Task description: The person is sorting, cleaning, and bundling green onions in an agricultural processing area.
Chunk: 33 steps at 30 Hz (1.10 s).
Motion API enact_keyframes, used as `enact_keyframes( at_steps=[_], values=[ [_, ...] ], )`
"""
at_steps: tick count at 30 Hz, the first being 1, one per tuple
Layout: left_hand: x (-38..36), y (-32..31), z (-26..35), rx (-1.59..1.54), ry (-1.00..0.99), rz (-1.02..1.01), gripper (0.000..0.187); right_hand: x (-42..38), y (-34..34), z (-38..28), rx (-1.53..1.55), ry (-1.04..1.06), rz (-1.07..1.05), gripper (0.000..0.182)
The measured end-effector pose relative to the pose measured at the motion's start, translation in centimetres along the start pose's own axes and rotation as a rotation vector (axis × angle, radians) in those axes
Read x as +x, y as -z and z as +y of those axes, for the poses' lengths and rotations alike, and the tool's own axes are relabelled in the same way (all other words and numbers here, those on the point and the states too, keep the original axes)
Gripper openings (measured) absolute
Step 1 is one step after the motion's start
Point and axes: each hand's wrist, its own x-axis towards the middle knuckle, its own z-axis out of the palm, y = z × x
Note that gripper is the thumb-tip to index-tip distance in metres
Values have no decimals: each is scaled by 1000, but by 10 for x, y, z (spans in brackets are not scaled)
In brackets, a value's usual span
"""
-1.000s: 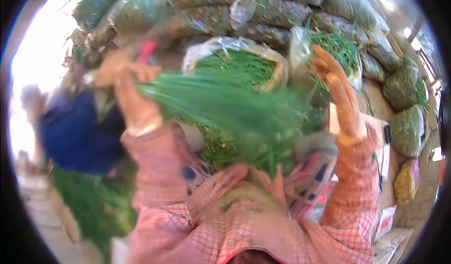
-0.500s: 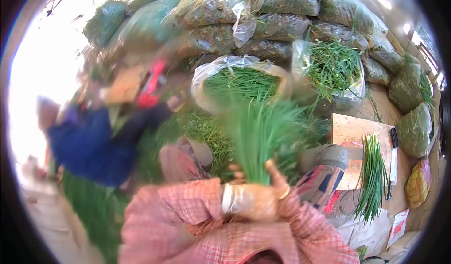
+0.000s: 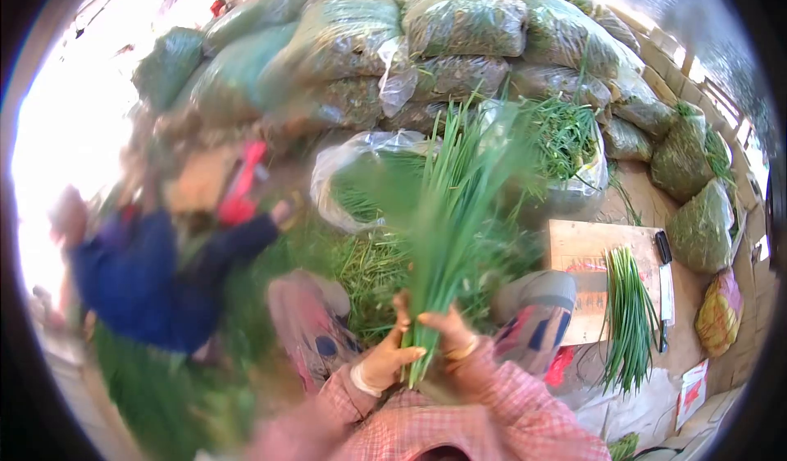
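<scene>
A long bunch of garlic chives (image 3: 447,231) stands almost upright in front of my chest, its upper leaves blurred and fanned out. My left hand (image 3: 389,356) is closed round the lower stems, thumb across the front. My right hand (image 3: 449,330) grips the same stems from the right side, slightly higher. Loose green trimmings (image 3: 373,277) lie on the ground between my knees, just beyond the hands. To the right, another bunch of chives (image 3: 630,322) rests across a wooden board (image 3: 574,248).
A black-handled knife (image 3: 666,289) lies at the board's right edge. Two open plastic bags of greens, a left bag (image 3: 324,178) and a right bag (image 3: 594,178), stand ahead. Stuffed sacks (image 3: 463,22) form a wall behind them. A person in a blue top (image 3: 147,281) sits at left.
My forearms have swung from across my chest to pointing forward. The bunch now shows its lower stem ends, with both hands on them. The view has shifted slightly.
</scene>
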Motion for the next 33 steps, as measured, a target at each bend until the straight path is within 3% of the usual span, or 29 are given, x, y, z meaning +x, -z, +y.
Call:
enact_keyframes(
  at_steps=[1,4,5,9,12,15,18,19,22,25,28,33],
  values=[
    [0,7,-7,35,105,-24,48,0,7,2,44,-91,-94,42],
    [0,20,-11,298,186,-141,56,-5,-3,-8,-59,-187,-65,42],
    [2,12,-14,234,17,-148,49,-5,4,-6,-82,-243,-96,44],
    [-6,4,11,92,166,-225,49,-2,6,-21,-288,-370,-152,47],
    [-9,14,-4,126,195,-129,50,-7,27,-14,-415,-394,-146,51],
    [-7,8,2,133,51,-108,16,-12,34,-23,-668,-431,-225,49],
    [0,22,-13,90,-9,-73,15,-13,1,-70,-1550,-648,-316,38],
    [2,26,-14,98,18,-73,15,-13,-12,-78,-1657,-495,-214,23],
    [1,33,-13,107,98,-37,16,-7,-14,-87,-1125,-107,303,16],
    [2,30,-15,186,72,61,15,25,-54,-80,-1197,256,375,16],
    [3,34,-19,117,40,42,15,49,-73,-70,-1441,522,266,20],
    [0,32,-18,139,-39,142,13,81,-83,-80,-2083,674,-27,37]
  ],
)
